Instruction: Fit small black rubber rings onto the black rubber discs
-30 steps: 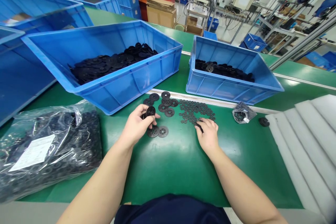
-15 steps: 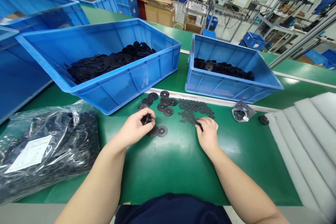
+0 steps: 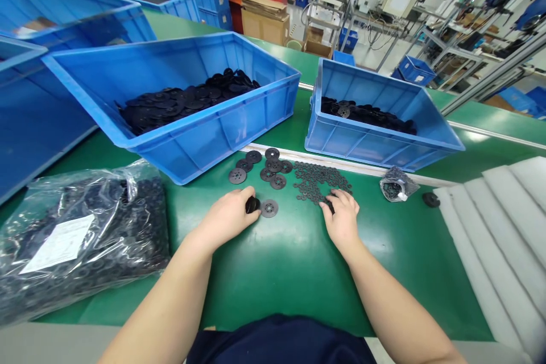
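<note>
My left hand (image 3: 232, 213) is closed on black discs (image 3: 252, 205), low over the green table. Just right of its fingertips lies a single black disc (image 3: 269, 208) with small holes round its centre. Several more discs (image 3: 273, 166) are spread between that hand and the large blue bin. My right hand (image 3: 342, 215) has its fingers curled at the lower edge of a patch of small black rings (image 3: 318, 177). Something dark shows between thumb and fingers there, too hidden to make out.
Black discs fill part of a large blue bin (image 3: 179, 151) and a second blue bin (image 3: 379, 148). A clear bag of black parts (image 3: 140, 227) lies left. A small bag (image 3: 398, 185), a black round part (image 3: 430, 199) and white foam sheets (image 3: 478, 239) are right.
My left hand has come down and right onto the discs beside it; one disc stays uncovered. My right hand keeps its place by the rings. The whole view has shifted slightly.
</note>
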A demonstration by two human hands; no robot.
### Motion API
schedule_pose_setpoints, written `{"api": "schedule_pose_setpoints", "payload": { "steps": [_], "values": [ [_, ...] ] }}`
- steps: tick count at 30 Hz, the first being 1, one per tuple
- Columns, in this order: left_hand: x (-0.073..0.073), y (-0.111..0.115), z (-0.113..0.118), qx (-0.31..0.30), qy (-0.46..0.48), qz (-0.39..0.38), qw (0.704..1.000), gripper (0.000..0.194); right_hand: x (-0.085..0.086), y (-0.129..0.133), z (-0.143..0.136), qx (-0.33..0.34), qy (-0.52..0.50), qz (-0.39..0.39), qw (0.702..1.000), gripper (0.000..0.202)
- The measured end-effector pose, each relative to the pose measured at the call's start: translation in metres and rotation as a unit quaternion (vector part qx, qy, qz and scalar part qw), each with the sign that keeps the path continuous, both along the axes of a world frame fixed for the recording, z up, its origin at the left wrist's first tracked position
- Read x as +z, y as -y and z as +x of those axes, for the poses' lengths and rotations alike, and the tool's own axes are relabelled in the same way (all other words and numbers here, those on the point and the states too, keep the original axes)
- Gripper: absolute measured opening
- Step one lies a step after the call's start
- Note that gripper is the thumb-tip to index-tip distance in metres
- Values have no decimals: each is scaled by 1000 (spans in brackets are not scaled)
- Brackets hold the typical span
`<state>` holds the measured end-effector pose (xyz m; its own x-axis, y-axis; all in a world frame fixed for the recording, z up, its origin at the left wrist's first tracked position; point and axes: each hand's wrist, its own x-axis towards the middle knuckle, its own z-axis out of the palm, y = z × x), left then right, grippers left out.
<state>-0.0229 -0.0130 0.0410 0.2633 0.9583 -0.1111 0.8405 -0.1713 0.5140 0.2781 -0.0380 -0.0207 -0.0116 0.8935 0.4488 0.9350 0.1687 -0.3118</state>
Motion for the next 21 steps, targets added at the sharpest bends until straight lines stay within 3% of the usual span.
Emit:
{"api": "schedule_pose_setpoints", "payload": {
  "steps": [5, 8, 10, 12, 13, 15, 18, 21],
  "values": [
    [0, -6, -1, 97, 40, 85, 991, 5, -2, -4, 3, 1, -9, 19, 1000, 24],
    [-1, -6, 10, 165, 211, 40, 963, 13, -2, -5, 4, -2, -17, 13, 1000, 22],
    [-2, -2, 23, 177, 386, -49, 904, 23, -2, -4, 4, -1, -20, 14, 1000, 20],
    [-2, 4, 39, 160, 529, -156, 818, 31, -2, -3, 4, 5, -16, 16, 1000, 19],
    [-3, 8, 47, 150, 572, -203, 781, 34, -2, -2, 4, 9, -13, 17, 1000, 18],
    [-5, 14, 61, 133, 607, -271, 736, 38, -1, 0, 4, 16, -3, 21, 1000, 18],
    [-12, 21, 72, 112, 609, -317, 718, 40, 5, 1, 2, 24, -5, 37, 999, 20],
    [-20, 26, 77, 97, 594, -322, 731, 41, 16, 6, -3, 73, -48, 54, 995, 18]
  ]
}}
